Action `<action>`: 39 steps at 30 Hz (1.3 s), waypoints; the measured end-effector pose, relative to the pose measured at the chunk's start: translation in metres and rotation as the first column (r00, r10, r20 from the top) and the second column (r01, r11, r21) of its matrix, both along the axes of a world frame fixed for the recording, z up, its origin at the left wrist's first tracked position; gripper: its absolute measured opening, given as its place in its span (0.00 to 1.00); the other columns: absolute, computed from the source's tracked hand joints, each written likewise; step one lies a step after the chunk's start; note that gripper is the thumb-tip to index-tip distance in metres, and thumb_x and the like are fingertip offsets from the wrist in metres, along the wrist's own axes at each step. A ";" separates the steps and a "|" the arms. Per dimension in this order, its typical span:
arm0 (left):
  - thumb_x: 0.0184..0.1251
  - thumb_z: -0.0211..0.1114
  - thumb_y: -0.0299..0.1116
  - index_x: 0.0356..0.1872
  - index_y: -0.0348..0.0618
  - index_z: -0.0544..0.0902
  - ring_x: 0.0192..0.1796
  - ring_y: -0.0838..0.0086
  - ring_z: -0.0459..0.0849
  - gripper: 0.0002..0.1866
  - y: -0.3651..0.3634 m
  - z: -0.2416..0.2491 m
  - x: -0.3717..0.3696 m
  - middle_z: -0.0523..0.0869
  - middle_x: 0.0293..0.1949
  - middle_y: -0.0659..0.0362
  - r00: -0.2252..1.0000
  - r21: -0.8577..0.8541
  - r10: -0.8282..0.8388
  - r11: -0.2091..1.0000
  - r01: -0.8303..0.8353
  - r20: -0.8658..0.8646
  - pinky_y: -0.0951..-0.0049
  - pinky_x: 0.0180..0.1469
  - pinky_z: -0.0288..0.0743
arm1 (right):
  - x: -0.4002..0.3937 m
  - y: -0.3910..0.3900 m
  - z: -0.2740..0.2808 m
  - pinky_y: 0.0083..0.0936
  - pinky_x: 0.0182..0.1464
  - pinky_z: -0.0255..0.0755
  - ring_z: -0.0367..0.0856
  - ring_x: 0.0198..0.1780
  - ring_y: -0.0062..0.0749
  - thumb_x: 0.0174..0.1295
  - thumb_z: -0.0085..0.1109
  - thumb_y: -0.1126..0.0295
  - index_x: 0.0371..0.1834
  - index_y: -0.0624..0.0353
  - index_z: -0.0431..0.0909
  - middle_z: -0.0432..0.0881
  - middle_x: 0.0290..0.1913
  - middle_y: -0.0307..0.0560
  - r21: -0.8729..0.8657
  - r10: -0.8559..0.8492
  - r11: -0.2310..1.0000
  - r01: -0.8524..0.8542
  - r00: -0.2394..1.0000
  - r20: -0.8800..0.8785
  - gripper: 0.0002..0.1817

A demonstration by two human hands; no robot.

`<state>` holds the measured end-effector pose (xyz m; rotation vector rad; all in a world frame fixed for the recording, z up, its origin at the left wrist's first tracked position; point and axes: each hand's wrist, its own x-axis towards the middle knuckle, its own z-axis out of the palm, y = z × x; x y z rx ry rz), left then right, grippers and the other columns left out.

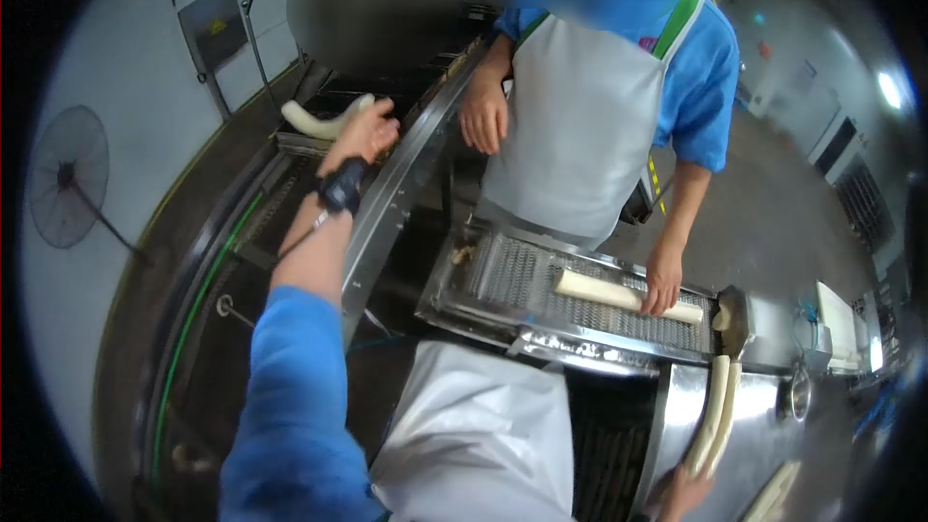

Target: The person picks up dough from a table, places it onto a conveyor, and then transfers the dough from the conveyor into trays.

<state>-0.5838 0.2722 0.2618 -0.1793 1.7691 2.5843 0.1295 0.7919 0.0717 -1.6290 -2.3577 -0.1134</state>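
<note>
The hands are well apart, the left hand (363, 130) loose-fingered at one end of a curved dough roll (307, 124), the right hand (686, 494), grip unclear, at two strips' (716, 416) near ends, where one-ended pulling might tear them.

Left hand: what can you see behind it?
A pale, curved dough roll shows behind the left hand. The hand covers part of the roll, so any contact there can't be seen.

Left of left fingers (384, 123) — one dough length (311, 123); ahead of right fingers (689, 481) — two lengths (713, 411), then, leftward, mesh tray (512, 271).
</note>
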 end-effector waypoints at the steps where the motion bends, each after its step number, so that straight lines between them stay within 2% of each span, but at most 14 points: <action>1: 0.67 0.64 0.39 0.43 0.39 0.78 0.34 0.70 0.82 0.14 -0.001 -0.025 -0.002 0.80 0.35 0.55 0.960 -0.039 -0.278 0.960 0.278 0.006 0.76 0.37 0.80 | 0.000 -0.001 -0.002 0.46 0.58 0.69 0.72 0.58 0.63 0.50 0.65 0.51 0.69 0.54 0.67 0.70 0.60 0.69 -0.004 -0.003 1.000 0.003 1.000 -0.001 0.41; 2: 0.68 0.62 0.40 0.39 0.41 0.79 0.28 0.75 0.80 0.12 0.011 -0.058 -0.007 0.79 0.29 0.61 0.861 0.010 -0.505 0.862 0.506 -0.059 0.80 0.32 0.77 | 0.000 -0.002 -0.003 0.46 0.58 0.69 0.72 0.58 0.62 0.49 0.65 0.51 0.69 0.53 0.67 0.70 0.60 0.68 0.034 0.001 0.999 -0.001 1.000 -0.003 0.41; 3: 0.68 0.62 0.40 0.38 0.42 0.79 0.29 0.79 0.78 0.11 0.039 -0.051 0.047 0.79 0.29 0.64 0.817 -0.393 -0.520 0.826 0.405 -0.249 0.80 0.32 0.74 | 0.001 -0.003 -0.004 0.46 0.57 0.70 0.72 0.57 0.61 0.49 0.65 0.51 0.68 0.53 0.67 0.70 0.59 0.67 0.074 0.002 0.997 -0.001 1.000 -0.005 0.41; 5: 0.66 0.62 0.35 0.31 0.37 0.76 0.35 0.79 0.76 0.11 0.086 -0.074 0.081 0.78 0.31 0.66 0.827 -0.531 -0.561 0.712 0.460 -0.036 0.75 0.38 0.70 | 0.004 -0.002 -0.008 0.46 0.57 0.70 0.73 0.56 0.61 0.48 0.65 0.51 0.68 0.53 0.68 0.71 0.58 0.66 0.092 -0.004 0.996 0.005 1.000 -0.006 0.41; 6: 0.64 0.67 0.33 0.39 0.34 0.80 0.42 0.76 0.81 0.12 0.107 -0.083 0.104 0.84 0.41 0.61 0.809 -0.595 -0.579 0.688 0.415 -0.105 0.73 0.44 0.74 | 0.003 0.000 -0.009 0.46 0.56 0.70 0.73 0.55 0.61 0.47 0.66 0.52 0.67 0.53 0.69 0.71 0.57 0.66 0.114 -0.001 0.993 0.002 1.000 -0.009 0.40; 10: 0.59 0.70 0.27 0.63 0.30 0.72 0.59 0.65 0.80 0.30 0.157 -0.163 0.143 0.82 0.56 0.48 0.740 -0.610 -0.662 0.637 0.471 -0.119 0.68 0.63 0.72 | -0.005 -0.013 0.008 0.46 0.54 0.70 0.73 0.55 0.60 0.45 0.66 0.54 0.66 0.53 0.70 0.70 0.58 0.65 0.120 -0.023 0.993 0.017 0.999 0.043 0.40; 16: 0.61 0.69 0.31 0.61 0.39 0.77 0.59 0.66 0.81 0.26 0.141 -0.150 0.185 0.83 0.57 0.49 0.689 -0.783 -0.721 0.467 0.412 -0.067 0.67 0.62 0.73 | -0.042 -0.060 0.088 0.48 0.57 0.69 0.73 0.57 0.66 0.55 0.64 0.56 0.72 0.56 0.62 0.70 0.61 0.72 -0.136 0.126 0.982 -0.134 0.990 -0.065 0.40; 21: 0.60 0.66 0.27 0.59 0.32 0.76 0.57 0.67 0.81 0.24 0.079 -0.181 0.188 0.83 0.55 0.50 0.795 -0.674 -0.598 0.629 0.387 -0.102 0.69 0.60 0.75 | -0.012 -0.020 0.024 0.45 0.63 0.67 0.68 0.64 0.59 0.49 0.67 0.56 0.70 0.49 0.67 0.64 0.66 0.68 -0.042 -0.023 0.999 0.026 0.998 0.066 0.40; 22: 0.61 0.66 0.26 0.60 0.32 0.76 0.57 0.66 0.81 0.24 0.067 -0.174 0.194 0.82 0.56 0.49 0.817 -0.677 -0.571 0.633 0.375 -0.081 0.69 0.61 0.74 | -0.014 -0.027 0.027 0.48 0.63 0.64 0.69 0.61 0.61 0.52 0.66 0.54 0.69 0.59 0.67 0.70 0.60 0.69 0.033 -0.006 0.999 0.003 0.998 0.067 0.40; 26: 0.65 0.64 0.24 0.61 0.33 0.75 0.59 0.68 0.80 0.23 0.013 -0.176 0.194 0.82 0.57 0.50 0.887 -0.555 -0.458 0.754 0.351 -0.060 0.71 0.63 0.73 | 0.000 -0.003 0.026 0.48 0.59 0.69 0.71 0.59 0.63 0.47 0.67 0.56 0.67 0.56 0.69 0.68 0.58 0.72 -0.080 0.113 0.990 -0.112 0.993 0.018 0.40; 33: 0.64 0.64 0.21 0.60 0.36 0.77 0.57 0.73 0.81 0.22 -0.040 -0.177 0.189 0.83 0.55 0.54 0.968 -0.508 -0.250 0.836 0.206 -0.019 0.74 0.61 0.74 | -0.026 0.026 0.030 0.43 0.49 0.73 0.77 0.44 0.57 0.42 0.64 0.64 0.58 0.67 0.76 0.76 0.44 0.65 -0.383 0.081 0.917 -0.116 0.991 -0.104 0.35; 36: 0.65 0.64 0.23 0.60 0.36 0.77 0.56 0.73 0.80 0.21 -0.045 -0.164 0.221 0.83 0.55 0.55 0.968 -0.471 -0.248 0.851 0.231 0.027 0.74 0.59 0.74 | -0.040 0.010 0.045 0.31 0.41 0.73 0.77 0.39 0.34 0.51 0.61 0.63 0.60 0.65 0.74 0.78 0.45 0.49 -0.605 -0.005 0.638 -0.477 0.783 -0.622 0.31; 37: 0.65 0.64 0.23 0.60 0.36 0.77 0.55 0.73 0.81 0.21 -0.047 -0.160 0.243 0.83 0.54 0.55 0.967 -0.457 -0.247 0.854 0.247 0.062 0.74 0.59 0.74 | -0.037 -0.013 0.058 0.31 0.41 0.73 0.77 0.39 0.34 0.51 0.61 0.63 0.60 0.65 0.74 0.78 0.45 0.49 -0.626 0.002 0.629 -0.460 0.807 -0.591 0.31; 39: 0.65 0.64 0.23 0.59 0.36 0.78 0.54 0.74 0.81 0.20 -0.042 -0.160 0.226 0.84 0.52 0.56 0.976 -0.436 -0.202 0.888 0.145 -0.086 0.75 0.58 0.74 | -0.115 -0.039 0.092 0.28 0.41 0.72 0.76 0.41 0.28 0.57 0.56 0.63 0.65 0.63 0.70 0.77 0.46 0.42 -0.580 -0.168 0.594 -0.558 0.619 -0.767 0.31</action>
